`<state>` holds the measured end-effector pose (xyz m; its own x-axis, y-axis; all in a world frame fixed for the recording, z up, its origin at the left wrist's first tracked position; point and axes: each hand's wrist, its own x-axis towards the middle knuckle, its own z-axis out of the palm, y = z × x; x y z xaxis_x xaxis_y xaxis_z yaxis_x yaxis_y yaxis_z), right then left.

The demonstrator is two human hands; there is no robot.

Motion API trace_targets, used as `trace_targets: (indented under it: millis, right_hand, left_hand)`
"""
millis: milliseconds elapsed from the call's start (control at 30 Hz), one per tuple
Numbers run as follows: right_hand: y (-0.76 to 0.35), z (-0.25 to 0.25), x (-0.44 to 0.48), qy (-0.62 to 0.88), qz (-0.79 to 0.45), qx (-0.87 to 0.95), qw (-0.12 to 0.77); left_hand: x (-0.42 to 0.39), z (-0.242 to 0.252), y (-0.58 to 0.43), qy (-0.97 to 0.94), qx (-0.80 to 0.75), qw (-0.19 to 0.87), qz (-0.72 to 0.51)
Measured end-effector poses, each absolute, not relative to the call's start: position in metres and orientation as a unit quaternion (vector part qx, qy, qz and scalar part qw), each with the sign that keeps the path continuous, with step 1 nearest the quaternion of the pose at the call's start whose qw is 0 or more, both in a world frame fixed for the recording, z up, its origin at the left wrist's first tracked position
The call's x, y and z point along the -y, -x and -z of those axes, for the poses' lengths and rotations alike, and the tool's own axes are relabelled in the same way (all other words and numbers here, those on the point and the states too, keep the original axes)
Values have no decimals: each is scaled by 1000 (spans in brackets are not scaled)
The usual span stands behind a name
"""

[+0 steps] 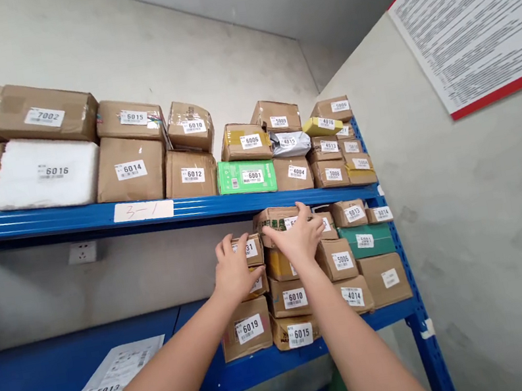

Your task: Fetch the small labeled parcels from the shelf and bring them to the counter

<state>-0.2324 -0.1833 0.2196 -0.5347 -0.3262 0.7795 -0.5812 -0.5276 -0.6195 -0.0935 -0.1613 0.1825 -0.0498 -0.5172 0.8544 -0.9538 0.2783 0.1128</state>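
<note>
My left hand (236,271) is at a small cardboard box (251,248) whose label ends in 31. Its fingers curl over this box, and its thumb reaches across the small box below. To the right, my right hand (298,237) grips a cardboard box with green print (272,219) at the top of the neighbouring stack. The thumb lies on that box's front and the fingers reach round toward its right side, partly covering its label. Beneath my hands stand boxes labelled 6019 (249,329), 6010 (295,298) and 6015 (299,334).
A blue upper shelf (242,202) full of labelled parcels runs just above my hands. On the lower shelf, a flat white parcel 5013 (116,376) lies at left. Boxes 5006 (342,260) and a green 5001 (369,241) stand toward the blue upright (430,354) at right.
</note>
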Motion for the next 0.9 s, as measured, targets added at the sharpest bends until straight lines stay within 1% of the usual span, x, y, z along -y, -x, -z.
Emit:
trace_targets:
  millis: [67,167,233,300,333,367,433,500,567,667,733,800,900]
  right_hand:
    - [243,-218,169,-476,-746,458,84]
    - [272,-207,142,-479,-772,415,49]
    - [296,-195,125,-463,-805,370,38]
    - [319,-180,113,-437,-843,314,21]
    - [328,-173,108,-422,-862,281,-1]
    - [336,-166,105,-403,-881,248,-28]
    - [348,-153,101,-356,-912,189,-80]
    - [355,-142,100,-304,-935,150,-102]
    - [359,-135,101,-270,-950,119,-104]
    - [364,-130,105,-271,-954,71,-108]
    - [367,-131,110,-290,-947,48,-126]
    - [367,-133,117,-297,-941,28,-161]
    - [366,-136,128,-290,-935,-1,-206]
  left_hand:
    - [162,-181,93,-547,664,427,-279]
    - [161,-179,95,-535,641,412,-365]
    - [159,-176,103,-489,679,345,-425]
    - [160,-172,117,-453,729,241,-453]
    - [161,-171,125,-449,743,194,-456]
    - [163,-169,134,-454,748,160,-457]
    - [168,-168,149,-465,747,137,-456]
    - [175,-168,161,-467,744,149,-454]
    - [182,-169,168,-472,737,171,-453]
    - [189,-169,173,-467,725,212,-460]
    - [188,-169,176,-436,730,248,-464]
    - [178,-165,178,-394,741,288,-460]
    - [143,-150,176,-364,741,363,-432]
